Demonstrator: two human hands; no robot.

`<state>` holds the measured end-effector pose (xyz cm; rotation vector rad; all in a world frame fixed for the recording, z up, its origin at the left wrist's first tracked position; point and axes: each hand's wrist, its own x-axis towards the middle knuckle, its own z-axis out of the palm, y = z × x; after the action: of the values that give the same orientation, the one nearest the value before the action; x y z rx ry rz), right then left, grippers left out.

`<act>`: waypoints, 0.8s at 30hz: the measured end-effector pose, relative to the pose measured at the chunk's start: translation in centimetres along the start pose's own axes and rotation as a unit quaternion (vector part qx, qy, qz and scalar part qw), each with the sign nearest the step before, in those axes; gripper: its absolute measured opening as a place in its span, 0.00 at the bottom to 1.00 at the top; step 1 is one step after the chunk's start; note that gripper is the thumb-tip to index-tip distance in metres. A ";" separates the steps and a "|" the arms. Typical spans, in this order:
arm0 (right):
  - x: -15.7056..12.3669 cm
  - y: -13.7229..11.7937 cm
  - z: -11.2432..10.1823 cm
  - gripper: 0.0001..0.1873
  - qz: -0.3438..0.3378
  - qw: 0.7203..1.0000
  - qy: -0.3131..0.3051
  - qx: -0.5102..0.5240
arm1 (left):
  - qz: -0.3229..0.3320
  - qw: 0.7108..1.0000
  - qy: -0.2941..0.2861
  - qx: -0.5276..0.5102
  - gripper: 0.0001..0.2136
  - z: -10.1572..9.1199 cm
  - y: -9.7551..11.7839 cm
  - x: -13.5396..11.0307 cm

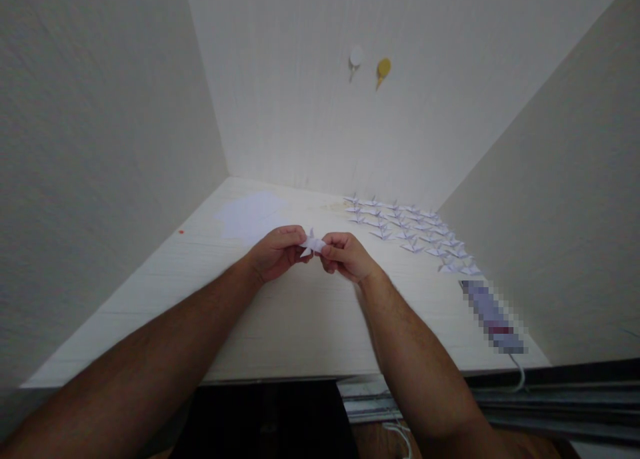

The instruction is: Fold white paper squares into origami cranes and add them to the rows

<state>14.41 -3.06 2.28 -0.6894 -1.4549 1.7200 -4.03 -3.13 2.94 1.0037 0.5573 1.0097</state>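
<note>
Above the middle of the white table, a small folded white paper crane (313, 244) is held between my two hands. My left hand (283, 251) pinches its left side with thumb and fingers closed. On the other side, my right hand (346, 256) grips it the same way. Pointed paper tips stick out up and down between the hands. The fingers partly cover the crane's body. Several finished white paper cranes (412, 246) stand in slanting rows on the right half of the table.
White paper sheets (255, 212) lie at the back left. A pixelated flat object (493, 316) with a white cable (520, 376) lies near the right front edge. Walls enclose three sides; a white hook (355, 56) and a yellow hook (383, 67) are on the back wall. An orange speck (181, 232) is at the left.
</note>
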 end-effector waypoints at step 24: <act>0.5 0.6 -0.7 0.15 -0.068 0.995 0.071 -0.012 | -0.009 0.998 0.044 0.032 0.14 0.2 -0.3 0.3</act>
<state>14.55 -2.25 1.61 -0.6938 -1.3926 1.5209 -3.61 -3.02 2.78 1.0126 0.6736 1.0297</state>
